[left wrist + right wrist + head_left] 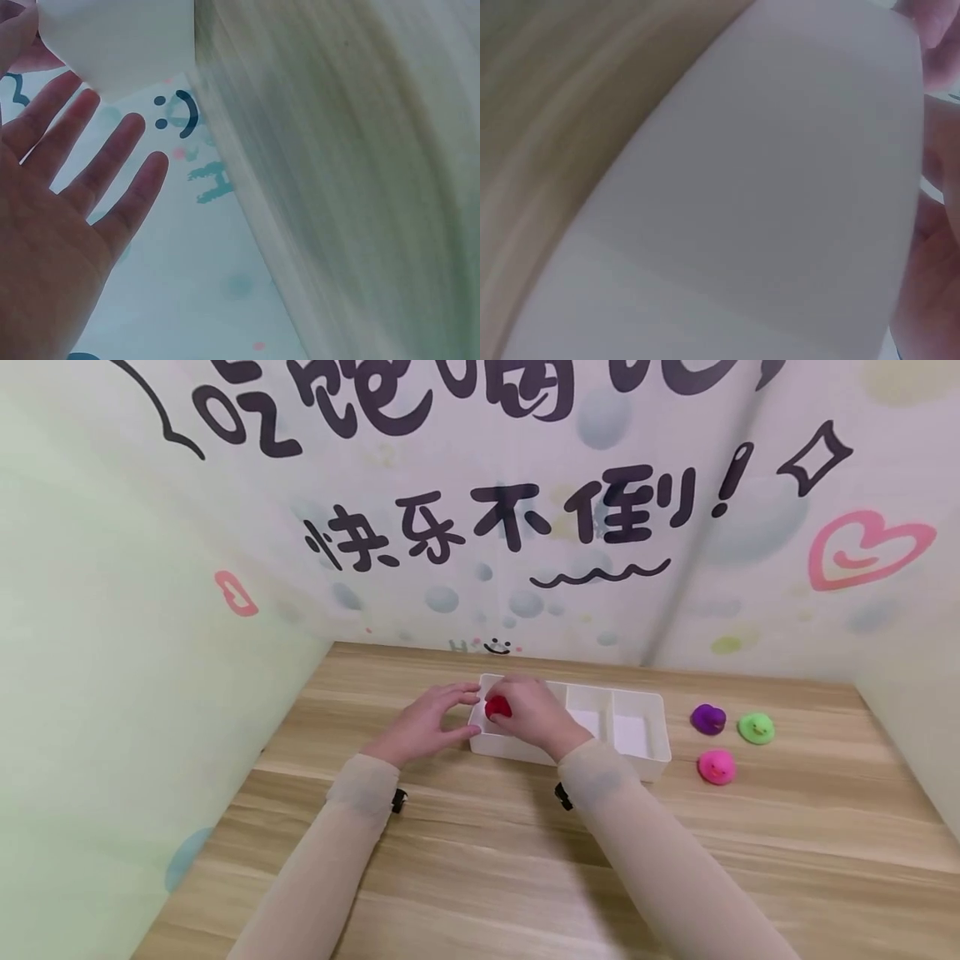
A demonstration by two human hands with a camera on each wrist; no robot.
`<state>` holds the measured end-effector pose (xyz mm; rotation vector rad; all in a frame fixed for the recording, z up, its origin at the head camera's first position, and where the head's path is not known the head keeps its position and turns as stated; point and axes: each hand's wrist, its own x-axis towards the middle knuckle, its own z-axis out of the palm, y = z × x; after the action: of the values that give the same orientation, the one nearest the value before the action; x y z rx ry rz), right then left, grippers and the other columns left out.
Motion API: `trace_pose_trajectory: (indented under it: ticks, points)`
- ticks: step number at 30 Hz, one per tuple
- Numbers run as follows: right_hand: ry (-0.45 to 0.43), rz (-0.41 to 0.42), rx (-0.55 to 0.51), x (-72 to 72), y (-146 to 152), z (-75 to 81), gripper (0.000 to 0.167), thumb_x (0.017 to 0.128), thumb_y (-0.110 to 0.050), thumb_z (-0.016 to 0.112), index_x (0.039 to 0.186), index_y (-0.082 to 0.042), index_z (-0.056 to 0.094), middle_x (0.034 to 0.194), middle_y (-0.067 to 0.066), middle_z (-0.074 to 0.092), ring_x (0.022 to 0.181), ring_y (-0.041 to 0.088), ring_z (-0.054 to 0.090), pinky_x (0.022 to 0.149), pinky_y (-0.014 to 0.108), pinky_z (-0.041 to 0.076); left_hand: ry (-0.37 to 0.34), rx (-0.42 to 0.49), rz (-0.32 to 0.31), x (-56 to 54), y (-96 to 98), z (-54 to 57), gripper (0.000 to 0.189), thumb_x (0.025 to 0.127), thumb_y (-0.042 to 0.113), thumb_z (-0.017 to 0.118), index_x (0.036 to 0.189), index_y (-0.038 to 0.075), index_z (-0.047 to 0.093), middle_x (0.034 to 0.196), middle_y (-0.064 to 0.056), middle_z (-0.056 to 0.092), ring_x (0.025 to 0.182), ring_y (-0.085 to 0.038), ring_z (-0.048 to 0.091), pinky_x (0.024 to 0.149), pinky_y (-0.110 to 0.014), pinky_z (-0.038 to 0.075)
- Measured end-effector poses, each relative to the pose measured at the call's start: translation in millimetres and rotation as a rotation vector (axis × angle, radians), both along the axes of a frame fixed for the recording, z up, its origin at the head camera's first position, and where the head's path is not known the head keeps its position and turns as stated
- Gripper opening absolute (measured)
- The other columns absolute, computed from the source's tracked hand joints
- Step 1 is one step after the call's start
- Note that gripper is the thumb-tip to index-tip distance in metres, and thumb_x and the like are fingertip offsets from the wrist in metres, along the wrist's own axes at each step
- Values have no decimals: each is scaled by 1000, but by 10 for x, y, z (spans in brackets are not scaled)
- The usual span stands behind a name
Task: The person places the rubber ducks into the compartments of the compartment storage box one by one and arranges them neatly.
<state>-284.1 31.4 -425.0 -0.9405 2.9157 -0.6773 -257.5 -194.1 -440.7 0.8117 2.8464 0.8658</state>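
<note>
Right hand [536, 712], fingers pinching a red object [497, 707] at the nine-o'clock compartment of a white tray [513, 747] on the counter [465, 860]; left hand [426, 722], fingers spread, at the tray's nine-o'clock end. Purple duck [708, 720], green duck [757, 728], pink duck [717, 767]: toward three o'clock.

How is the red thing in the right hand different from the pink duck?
The right hand grips the red thing at the tray; the pink duck sits untouched on the table. The hand partly hides the red thing; the pink duck shows its face. Both are smaller than the tray.
</note>
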Motion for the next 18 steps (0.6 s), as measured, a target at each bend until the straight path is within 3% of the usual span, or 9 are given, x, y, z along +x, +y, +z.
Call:
trace_pose_trajectory:
  ticks: [5,18]
  points:
    - [13,-13,55,-47,-12,-34,27,90,-23,81,115,-14,76,112,2,77,112,25,68,121,68,25,-4,-13,-3,-2,16,20,56,96,46,72,141,14,61,162,4,45,151,-26,39,123,-52,36]
    - [-17,-13,101,-89,-47,-79,23,88,-18,81,110,-13,77,104,1,78,105,22,70,122,71,15,-12,-1,15,20,24,13,54,96,42,73,141,14,61,163,3,44,153,-27,37,125,-53,33]
